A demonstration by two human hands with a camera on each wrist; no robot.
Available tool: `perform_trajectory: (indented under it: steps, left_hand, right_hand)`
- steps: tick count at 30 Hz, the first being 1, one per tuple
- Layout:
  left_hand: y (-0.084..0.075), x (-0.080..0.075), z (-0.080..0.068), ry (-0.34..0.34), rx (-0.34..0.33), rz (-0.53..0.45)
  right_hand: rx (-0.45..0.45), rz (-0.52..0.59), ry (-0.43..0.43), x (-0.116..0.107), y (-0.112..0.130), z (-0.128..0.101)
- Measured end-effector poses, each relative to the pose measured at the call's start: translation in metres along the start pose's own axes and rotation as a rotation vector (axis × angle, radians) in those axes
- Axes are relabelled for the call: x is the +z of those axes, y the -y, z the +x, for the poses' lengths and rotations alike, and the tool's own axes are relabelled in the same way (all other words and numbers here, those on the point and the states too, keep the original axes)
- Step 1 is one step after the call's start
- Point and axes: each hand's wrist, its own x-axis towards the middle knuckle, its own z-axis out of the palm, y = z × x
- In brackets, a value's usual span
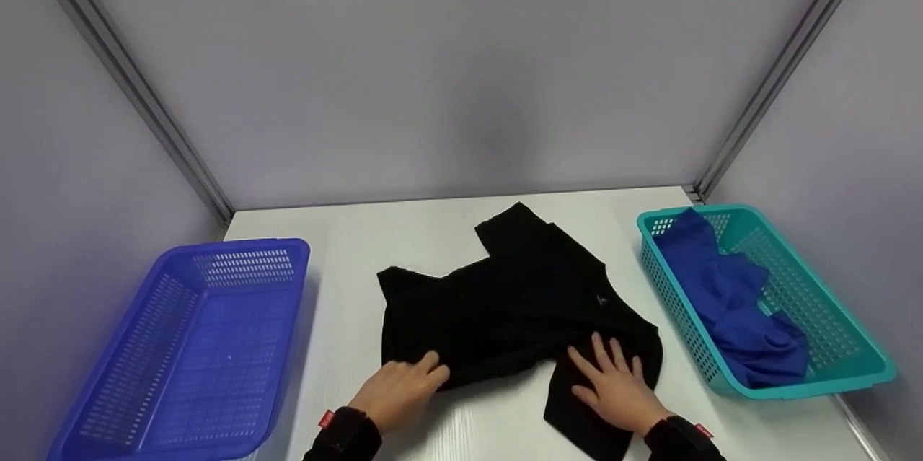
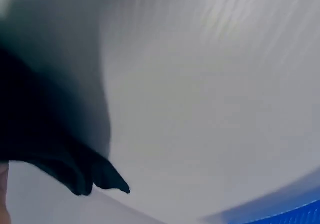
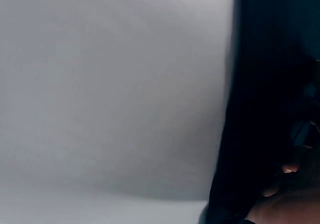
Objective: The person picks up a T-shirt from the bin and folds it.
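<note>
A crumpled black garment (image 1: 512, 302) lies on the white table (image 1: 404, 230) between two baskets. My left hand (image 1: 422, 378) is at its near left edge, fingers curled and pinching the cloth. My right hand (image 1: 609, 374) lies flat on the garment's near right part, fingers spread and pressing it down. Both wrists wear dark sleeves. The left wrist view shows a fold of the black garment (image 2: 45, 134) over the white table, blurred. In the right wrist view the black garment (image 3: 265, 108) fills the right side, with a fingertip (image 3: 287, 170) against it.
An empty blue plastic basket (image 1: 238, 248) stands at the left, and its corner (image 2: 280, 211) shows in the left wrist view. A teal basket (image 1: 807, 389) at the right holds a blue cloth (image 1: 735, 302). Grey walls enclose the table on three sides.
</note>
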Motion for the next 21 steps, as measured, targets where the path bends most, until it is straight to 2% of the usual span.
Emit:
perform_trajectory:
  steps: [3, 6, 9, 11, 13, 15, 17, 19, 21]
  left_hand:
    - [-0.012, 0.005, -0.009, 0.141, -0.023, -0.082]
    - [-0.015, 0.011, -0.016, 0.216, -0.057, -0.075]
    - [-0.006, 0.02, -0.027, 0.22, -0.137, -0.03]
    - [0.002, 0.025, -0.038, 0.193, -0.216, 0.002]
    - [0.011, 0.029, -0.048, 0.152, -0.302, 0.028]
    - [0.018, 0.03, -0.054, 0.114, -0.372, 0.059]
    - [0.022, 0.031, -0.057, 0.068, -0.414, 0.099]
    - [0.025, 0.03, -0.058, 0.037, -0.429, 0.128]
    - [0.026, 0.031, -0.058, 0.01, -0.421, 0.156]
  right_hand:
    - [-0.008, 0.022, 0.005, -0.003, 0.002, 0.002]
    - [-0.04, 0.007, -0.047, -0.004, 0.006, 0.006]
    - [-0.115, -0.086, -0.185, -0.002, 0.01, 0.012]
    - [-0.185, -0.175, -0.288, 0.001, 0.011, 0.018]
    - [-0.254, -0.234, -0.339, 0.001, 0.01, 0.024]
    - [-0.312, -0.238, -0.305, 0.0, 0.009, 0.03]
    - [-0.333, -0.175, -0.206, -0.003, 0.008, 0.036]
    - [-0.301, -0.101, -0.1, -0.007, 0.007, 0.039]
    - [-0.23, -0.045, -0.047, -0.009, 0.007, 0.042]
